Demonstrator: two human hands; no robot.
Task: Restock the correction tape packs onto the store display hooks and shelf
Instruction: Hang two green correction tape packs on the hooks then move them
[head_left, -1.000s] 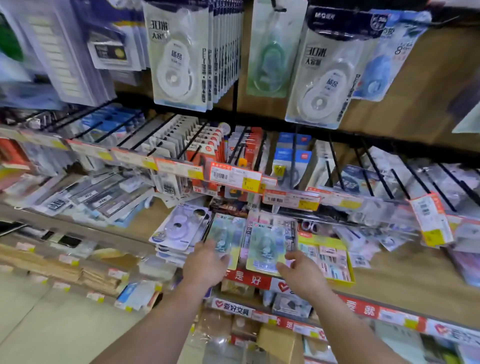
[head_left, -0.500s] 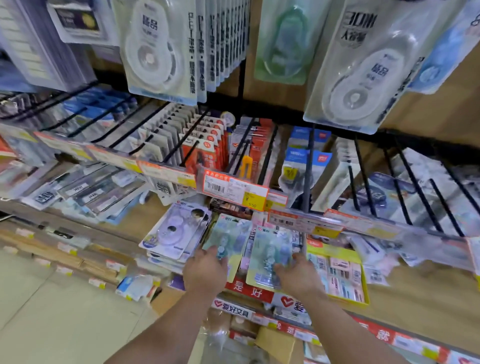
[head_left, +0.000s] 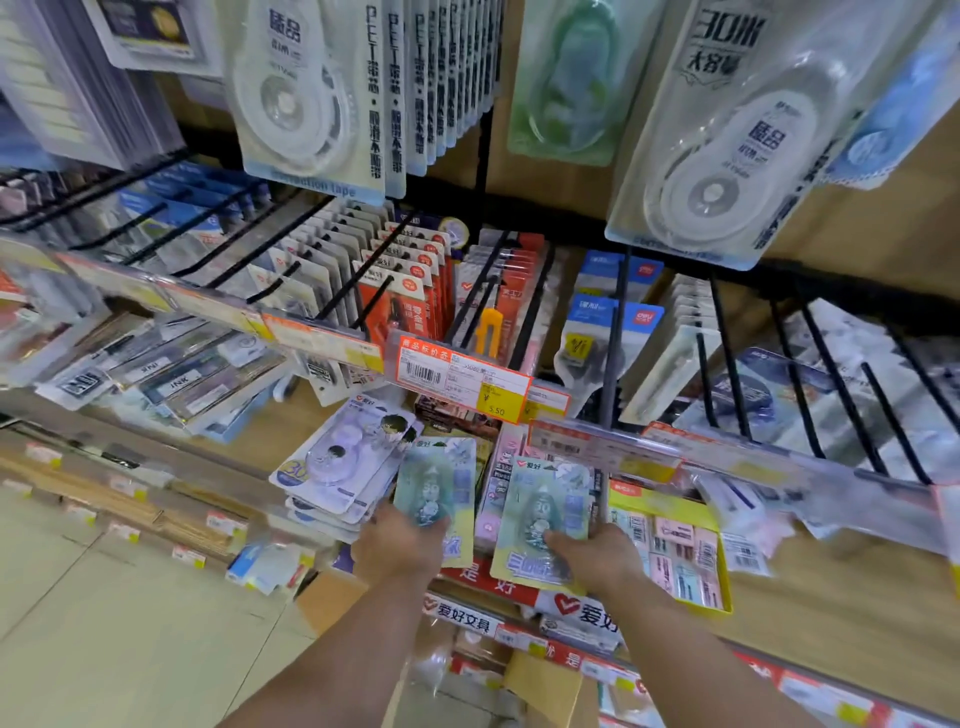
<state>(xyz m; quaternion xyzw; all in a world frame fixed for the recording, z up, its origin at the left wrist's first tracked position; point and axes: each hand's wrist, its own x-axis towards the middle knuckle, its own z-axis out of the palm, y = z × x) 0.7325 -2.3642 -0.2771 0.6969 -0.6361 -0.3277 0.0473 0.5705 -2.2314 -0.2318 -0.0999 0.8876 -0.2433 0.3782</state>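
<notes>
Two green correction tape packs lie at the front of the wooden shelf (head_left: 831, 613). My left hand (head_left: 400, 545) grips the lower edge of the left green pack (head_left: 436, 483). My right hand (head_left: 597, 558) grips the lower right of the right green pack (head_left: 545, 514). Both packs rest flat, tilted toward me, under the hook rail with its orange price tag (head_left: 460, 376). A stack of purple correction tape packs (head_left: 337, 462) sits just left of my left hand. Large white correction tape packs (head_left: 306, 98) hang on hooks above.
Black display hooks (head_left: 831, 364) stick out over the shelf, some bare at the right, others full of orange packs (head_left: 410, 306) and blue packs (head_left: 608, 322). A yellow tray (head_left: 675, 551) of small cards lies right of my right hand. Ink boxes (head_left: 166, 374) fill the shelf's left. A cardboard box (head_left: 540, 686) stands below.
The view has moved closer and lower toward the shelf. Both hands slid forward onto the two green packs and now grip their lower edges.
</notes>
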